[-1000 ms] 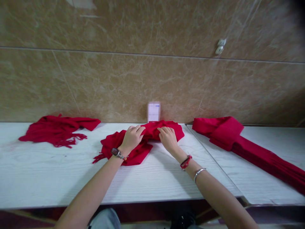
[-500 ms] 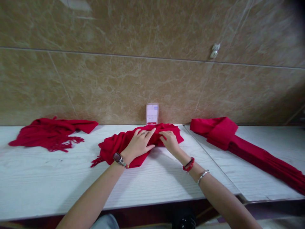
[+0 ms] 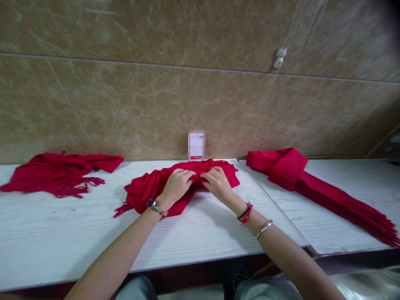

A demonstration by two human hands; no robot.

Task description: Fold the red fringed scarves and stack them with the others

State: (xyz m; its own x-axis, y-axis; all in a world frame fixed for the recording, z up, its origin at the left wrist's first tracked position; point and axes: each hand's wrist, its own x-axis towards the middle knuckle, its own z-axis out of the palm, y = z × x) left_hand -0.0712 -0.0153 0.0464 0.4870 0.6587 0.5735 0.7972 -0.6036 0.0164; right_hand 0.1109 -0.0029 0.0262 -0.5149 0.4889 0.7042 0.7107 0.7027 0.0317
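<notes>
A crumpled red scarf (image 3: 143,189) with fringed ends lies on the white table in front of me. My left hand (image 3: 178,183) is closed on the middle of its cloth, fingers bent and pinching. Close by on the right, my right hand (image 3: 217,181) pinches the same scarf with curled fingers. The two sets of fingertips nearly meet, and the folds between them are partly covered. Bracelets circle both wrists, with a watch on the left one.
A second red scarf (image 3: 56,175) lies loosely bunched at the left. At the right, a folded red scarf (image 3: 337,204) stretches toward the table's edge. A phone (image 3: 196,146) leans against the tiled wall (image 3: 140,104). The white table (image 3: 78,237) has a seam right of my hands.
My left fingers, spread flat over the scarf before, are now bent and gripping the cloth. My right hand stays on the scarf, its fingers closer to the left. The view has shifted slightly.
</notes>
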